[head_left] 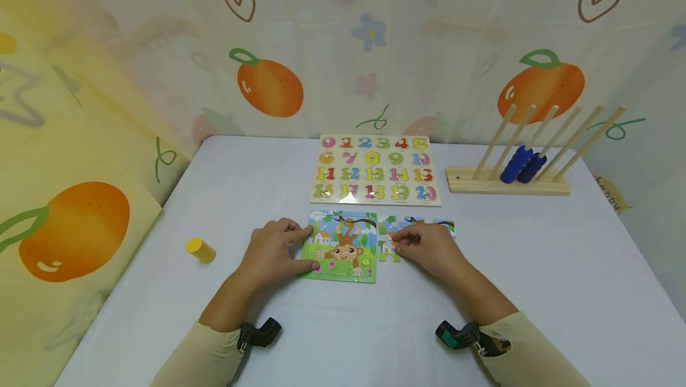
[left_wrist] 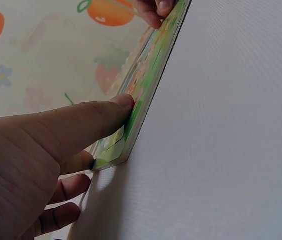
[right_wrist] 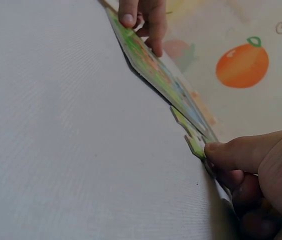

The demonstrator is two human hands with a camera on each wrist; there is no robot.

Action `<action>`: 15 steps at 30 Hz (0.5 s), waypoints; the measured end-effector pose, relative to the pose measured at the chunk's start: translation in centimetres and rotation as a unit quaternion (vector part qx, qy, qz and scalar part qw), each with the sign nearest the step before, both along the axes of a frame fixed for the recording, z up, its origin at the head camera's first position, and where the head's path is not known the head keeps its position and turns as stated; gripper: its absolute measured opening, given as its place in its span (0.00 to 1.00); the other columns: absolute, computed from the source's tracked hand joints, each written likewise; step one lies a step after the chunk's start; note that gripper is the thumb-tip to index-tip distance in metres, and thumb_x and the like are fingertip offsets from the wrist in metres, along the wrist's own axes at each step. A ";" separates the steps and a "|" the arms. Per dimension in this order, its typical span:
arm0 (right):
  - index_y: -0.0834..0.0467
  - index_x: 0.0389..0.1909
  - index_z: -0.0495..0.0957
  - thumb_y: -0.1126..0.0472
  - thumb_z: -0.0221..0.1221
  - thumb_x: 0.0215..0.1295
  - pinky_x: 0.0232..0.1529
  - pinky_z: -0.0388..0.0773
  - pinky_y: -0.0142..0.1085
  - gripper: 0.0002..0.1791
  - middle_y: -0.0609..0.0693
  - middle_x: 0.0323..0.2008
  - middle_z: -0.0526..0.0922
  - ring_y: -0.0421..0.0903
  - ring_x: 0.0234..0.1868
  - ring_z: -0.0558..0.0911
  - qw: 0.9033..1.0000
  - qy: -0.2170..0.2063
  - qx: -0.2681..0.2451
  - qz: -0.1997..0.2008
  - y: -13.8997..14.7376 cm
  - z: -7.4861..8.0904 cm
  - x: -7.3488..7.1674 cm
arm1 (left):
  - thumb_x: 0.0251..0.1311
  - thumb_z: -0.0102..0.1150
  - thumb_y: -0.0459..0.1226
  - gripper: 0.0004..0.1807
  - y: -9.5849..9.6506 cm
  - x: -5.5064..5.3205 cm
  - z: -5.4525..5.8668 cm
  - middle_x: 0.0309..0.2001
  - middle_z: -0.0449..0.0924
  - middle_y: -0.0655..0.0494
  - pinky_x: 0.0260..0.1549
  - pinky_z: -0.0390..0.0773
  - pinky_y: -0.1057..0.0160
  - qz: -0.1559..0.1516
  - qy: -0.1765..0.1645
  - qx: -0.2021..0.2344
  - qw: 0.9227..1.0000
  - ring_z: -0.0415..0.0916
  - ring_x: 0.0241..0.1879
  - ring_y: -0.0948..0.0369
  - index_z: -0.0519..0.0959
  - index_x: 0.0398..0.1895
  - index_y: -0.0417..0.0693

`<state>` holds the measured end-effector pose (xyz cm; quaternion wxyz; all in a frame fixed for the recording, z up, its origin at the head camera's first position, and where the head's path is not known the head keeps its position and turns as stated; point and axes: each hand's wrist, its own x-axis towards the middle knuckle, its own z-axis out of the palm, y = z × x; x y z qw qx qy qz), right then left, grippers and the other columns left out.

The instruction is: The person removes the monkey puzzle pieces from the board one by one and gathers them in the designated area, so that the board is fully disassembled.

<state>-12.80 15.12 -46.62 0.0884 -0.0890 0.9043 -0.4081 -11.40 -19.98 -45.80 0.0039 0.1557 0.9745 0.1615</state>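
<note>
A square puzzle board (head_left: 343,256) with a monkey picture lies flat in the middle of the table. My left hand (head_left: 272,251) steadies its left side: the thumb rests on the face near the lower corner, the index fingertip touches the edge farther up. Right beside the board lie several jigsaw pieces (head_left: 387,221), partly hidden by my right hand (head_left: 431,249). Its thumb and index finger pinch a puzzle piece (head_left: 389,251) with green and white print at its right side. The right wrist view shows the thumb against a jigsaw piece (right_wrist: 195,146).
Behind the puzzle lies a wooden number board (head_left: 372,183). A wooden peg stand (head_left: 455,180) with blue beads (head_left: 517,164) stands at the back right. To the left of my left hand is a yellow cylinder (head_left: 200,250). A printed cloth (head_left: 321,30) hangs behind the table.
</note>
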 end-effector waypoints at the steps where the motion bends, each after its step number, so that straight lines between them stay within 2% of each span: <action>1: 0.53 0.43 0.92 0.60 0.75 0.64 0.40 0.75 0.39 0.07 0.42 0.33 0.85 0.44 0.37 0.78 1.000 -0.003 -0.003 -0.002 0.0 0.0 0.0 | 0.44 0.84 0.63 0.46 0.0 0.0 0.0 0.53 0.81 0.53 0.51 0.71 0.44 0.000 0.000 0.000 1.000 0.75 0.49 0.52 0.84 0.67 0.54; 7: 0.53 0.45 0.92 0.55 0.75 0.66 0.37 0.75 0.36 0.10 0.45 0.34 0.85 0.45 0.36 0.78 0.998 -0.038 -0.043 -0.006 0.4 0.2 -0.2 | 0.46 0.83 0.62 0.45 0.0 0.1 0.2 0.53 0.81 0.54 0.50 0.71 0.45 -0.008 -0.001 -0.008 1.000 0.75 0.49 0.53 0.84 0.68 0.54; 15: 0.54 0.49 0.90 0.54 0.69 0.73 0.35 0.73 0.35 0.11 0.47 0.37 0.86 0.49 0.38 0.77 0.994 -0.075 -0.081 0.028 0.9 1.2 -0.8 | 0.48 0.79 0.65 0.45 0.2 0.3 0.4 0.55 0.82 0.53 0.49 0.73 0.45 -0.012 0.003 -0.023 1.000 0.76 0.52 0.52 0.84 0.68 0.53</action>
